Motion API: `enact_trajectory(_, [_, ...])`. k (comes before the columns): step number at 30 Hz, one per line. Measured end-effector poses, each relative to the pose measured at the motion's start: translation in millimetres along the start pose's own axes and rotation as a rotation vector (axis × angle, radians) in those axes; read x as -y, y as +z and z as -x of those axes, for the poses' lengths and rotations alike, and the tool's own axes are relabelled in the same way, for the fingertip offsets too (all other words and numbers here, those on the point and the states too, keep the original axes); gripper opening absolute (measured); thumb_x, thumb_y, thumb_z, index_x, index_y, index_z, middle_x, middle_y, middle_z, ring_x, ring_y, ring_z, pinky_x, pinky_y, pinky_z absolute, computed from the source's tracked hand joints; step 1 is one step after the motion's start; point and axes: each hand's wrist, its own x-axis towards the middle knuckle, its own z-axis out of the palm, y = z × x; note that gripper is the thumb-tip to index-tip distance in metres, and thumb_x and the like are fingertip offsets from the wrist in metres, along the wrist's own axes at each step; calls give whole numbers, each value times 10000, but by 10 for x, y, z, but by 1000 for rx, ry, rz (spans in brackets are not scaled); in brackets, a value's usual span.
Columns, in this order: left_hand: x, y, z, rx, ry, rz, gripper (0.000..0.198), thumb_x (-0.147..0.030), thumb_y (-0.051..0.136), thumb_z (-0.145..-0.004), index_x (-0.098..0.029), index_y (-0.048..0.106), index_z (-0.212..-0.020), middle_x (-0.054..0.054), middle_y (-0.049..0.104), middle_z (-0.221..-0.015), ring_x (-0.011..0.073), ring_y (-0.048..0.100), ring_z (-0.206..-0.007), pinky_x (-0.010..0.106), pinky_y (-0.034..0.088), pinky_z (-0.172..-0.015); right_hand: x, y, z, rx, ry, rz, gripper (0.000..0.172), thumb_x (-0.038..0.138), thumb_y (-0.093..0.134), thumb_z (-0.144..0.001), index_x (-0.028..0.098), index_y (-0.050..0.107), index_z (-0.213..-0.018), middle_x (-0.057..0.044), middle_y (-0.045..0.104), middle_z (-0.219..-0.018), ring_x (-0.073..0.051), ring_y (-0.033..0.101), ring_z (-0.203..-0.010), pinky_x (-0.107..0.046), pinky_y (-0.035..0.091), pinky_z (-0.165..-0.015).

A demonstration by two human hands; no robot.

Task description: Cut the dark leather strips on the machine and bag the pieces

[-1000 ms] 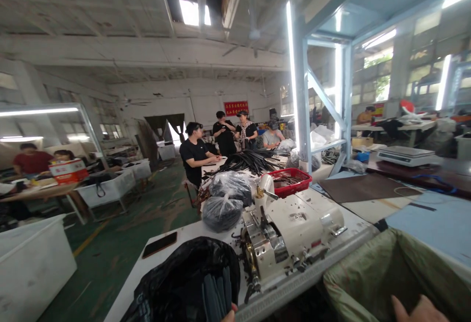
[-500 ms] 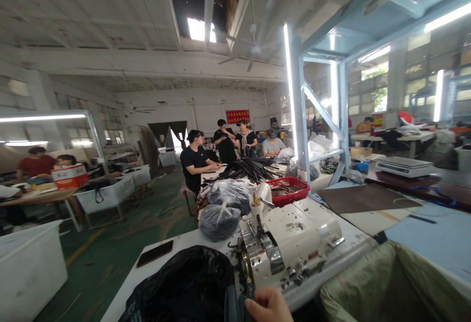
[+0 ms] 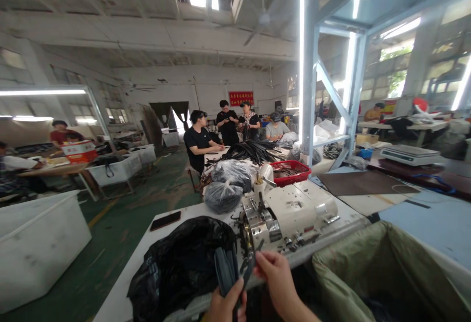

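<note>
My left hand (image 3: 225,305) sits at the bottom edge, closed round a bundle of dark grey strips (image 3: 226,269) that stand up out of it. My right hand (image 3: 274,274) pinches one dark strip (image 3: 247,269) just right of the bundle, close to the front of a cream-coloured machine (image 3: 290,214) on the white table (image 3: 176,214). A black plastic bag (image 3: 180,268) lies open to the left of my hands.
A green sack (image 3: 371,268) hangs open at the right. Two tied bags (image 3: 226,184), a red basket (image 3: 290,172) and a phone (image 3: 165,220) lie on the table. Several people stand or sit behind. A white tub (image 3: 37,243) stands left, a scale (image 3: 408,154) right.
Both hands have risen into view. The left now holds the strip bundle above the bag, and the right has come from the sack to a strip by the machine. The view tilted down.
</note>
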Motion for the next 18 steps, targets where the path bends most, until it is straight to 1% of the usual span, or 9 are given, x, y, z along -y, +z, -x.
enact_trajectory(1, [-35, 24, 31, -1, 15, 25, 451, -540, 757, -645, -133, 590, -544, -37, 425, -383, 71, 366, -350, 229, 324, -385, 121, -9, -17, -35, 17, -92, 430, 522, 818, -569, 132, 642, -613, -3, 587, -519, -92, 514, -459, -197, 422, -468])
enact_trajectory(3, [-124, 53, 95, -2, 53, 87, 439, -514, 785, -607, -134, 575, -543, -49, 415, -392, 55, 345, -355, 209, 290, -382, 341, -35, -75, -36, 46, -223, 377, 428, 866, -537, 119, 667, -620, -5, 602, -538, -74, 523, -467, -172, 436, -466])
enact_trajectory(6, [-246, 21, 144, 19, 38, 152, 412, -448, 805, -597, -131, 548, -543, -44, 440, -438, 46, 351, -379, 195, 270, -381, 524, -69, -150, 0, 76, -292, 334, 359, 887, -531, 106, 692, -628, -17, 626, -556, -62, 551, -475, -137, 462, -462])
enact_trajectory(8, [-286, -38, 149, 26, 27, 199, 398, -408, 812, -601, -130, 533, -545, -43, 454, -470, 39, 353, -391, 187, 264, -380, 544, -80, -159, 15, 101, -302, 318, 344, 888, -538, 105, 701, -634, -16, 633, -553, -57, 561, -471, -119, 475, -458])
enact_trajectory(12, [-311, -140, 155, 13, 12, 253, 379, -358, 817, -609, -128, 519, -562, -47, 464, -506, 27, 349, -395, 174, 255, -373, 492, -98, -139, 37, 157, -328, 286, 314, 884, -562, 111, 713, -671, -11, 651, -568, -53, 572, -469, -98, 484, -442])
enact_trajectory(18, [-373, -169, 180, -17, 12, 264, 366, -333, 819, -606, -123, 520, -586, -49, 469, -523, 16, 345, -400, 159, 251, -369, 445, -152, -199, 54, 192, -340, 257, 288, 866, -599, 115, 701, -696, -12, 667, -608, -62, 598, -512, -111, 522, -500])
